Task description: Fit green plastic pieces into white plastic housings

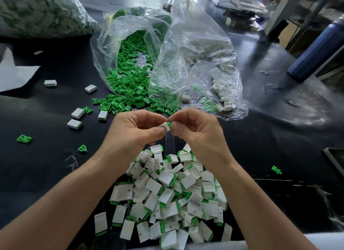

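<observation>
My left hand (137,127) pinches a small white housing (165,126) above the black table. My right hand (195,127) pinches a green piece (169,124) whose end meets the housing's open side. Both hands touch at the fingertips, mid-frame. Below them lies a heap of white housings with green pieces fitted (173,195). Behind the hands, a clear bag spills loose green pieces (130,82). To its right, another clear bag holds bare white housings (222,98).
Several white housings (77,113) and stray green pieces (24,139) lie scattered on the black table (46,166) at left. One green piece (276,170) lies at right. A dark blue bottle (314,50) stands far right. A large filled bag (37,11) sits far left.
</observation>
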Tool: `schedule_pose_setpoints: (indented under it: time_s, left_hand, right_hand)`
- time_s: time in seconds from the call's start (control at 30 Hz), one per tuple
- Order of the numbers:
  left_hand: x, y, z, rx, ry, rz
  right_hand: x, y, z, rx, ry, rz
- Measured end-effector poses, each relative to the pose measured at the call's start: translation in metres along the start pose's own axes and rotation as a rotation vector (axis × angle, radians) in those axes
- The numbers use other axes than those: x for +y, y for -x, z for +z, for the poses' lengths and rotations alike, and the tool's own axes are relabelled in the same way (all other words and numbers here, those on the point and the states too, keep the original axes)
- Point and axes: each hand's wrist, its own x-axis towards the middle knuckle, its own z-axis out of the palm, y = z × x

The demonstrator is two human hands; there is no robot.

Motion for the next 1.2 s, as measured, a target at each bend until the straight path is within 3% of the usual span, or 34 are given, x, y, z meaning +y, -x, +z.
schedule_pose_setpoints:
  time_s: [0.3, 0.47, 0.73, 1.2]
  left_hand:
    - [0.002, 0.001, 0.0, -0.014, -0.037, 0.007]
    - [0.003, 0.001, -0.001, -0.017, -0.026, 0.008]
    - [0.006, 0.003, -0.005, -0.078, -0.011, -0.005]
    - [0.002, 0.002, -0.008, -0.161, -0.279, 0.068]
  right_hand:
    - [0.001, 0.002, -0.004, -0.046, 0.025, 0.044]
    - [0.002, 0.004, -0.003, -0.125, 0.158, 0.099]
    - [0.0, 0.008, -0.004, -0.178, 0.271, -0.016]
    - [-0.005, 0.011, -0.007, -0.301, 0.524, -0.121]
